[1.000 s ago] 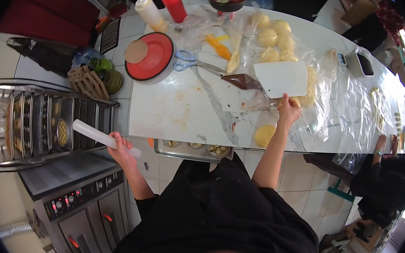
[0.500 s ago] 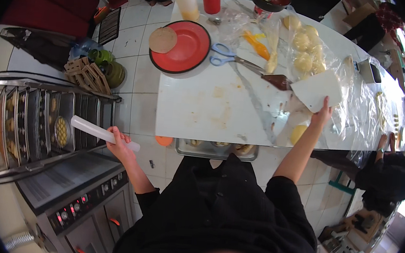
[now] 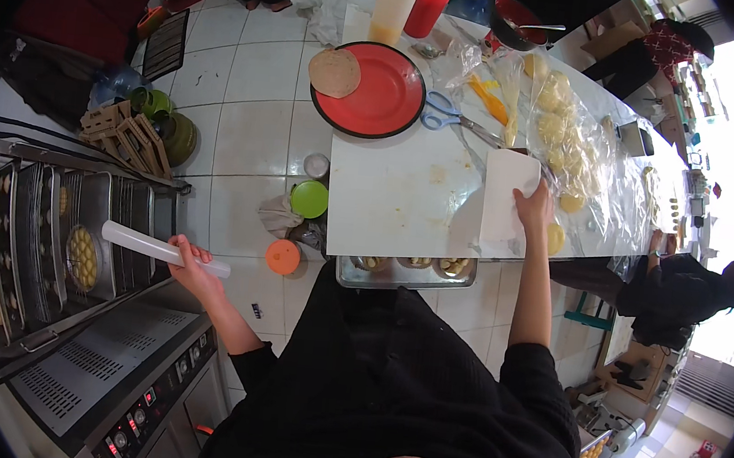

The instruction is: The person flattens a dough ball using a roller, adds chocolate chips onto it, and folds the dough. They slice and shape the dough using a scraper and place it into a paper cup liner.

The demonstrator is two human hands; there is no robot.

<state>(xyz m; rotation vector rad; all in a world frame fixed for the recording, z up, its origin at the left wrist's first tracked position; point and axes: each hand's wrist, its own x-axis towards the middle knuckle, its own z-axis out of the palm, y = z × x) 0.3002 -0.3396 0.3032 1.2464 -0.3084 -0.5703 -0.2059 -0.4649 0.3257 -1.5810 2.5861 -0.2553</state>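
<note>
Out to the left, away from the table, my left hand point(image 3: 193, 270) is closed around a smooth white rod like a rolling pin point(image 3: 140, 243). My right hand point(image 3: 535, 206) grips the right edge of a flat white rectangular board point(image 3: 505, 198) over the marble-patterned table point(image 3: 387, 209). A shadow falls to the board's left; whether it touches the tabletop I cannot tell. Pale dough balls point(image 3: 556, 115) lie under clear plastic beyond that hand, with one uncovered dough ball point(image 3: 556, 239) beside my wrist. Blue-handled scissors point(image 3: 448, 118) rest past the board.
A red plate point(image 3: 388, 99) bears a brown disc point(image 3: 335, 73). Squeeze bottles point(image 3: 394, 11) stand at the far edge. A metal tray point(image 3: 397, 283) juts out under the near edge. On my left are a tray rack point(image 3: 34, 197) and an oven point(image 3: 102, 362); a person point(image 3: 674, 298) works at right.
The white board has moved left and nearer in my right hand, now covering the spot by the brown piping bag. My left hand keeps the rod, slightly lower and further left in view.
</note>
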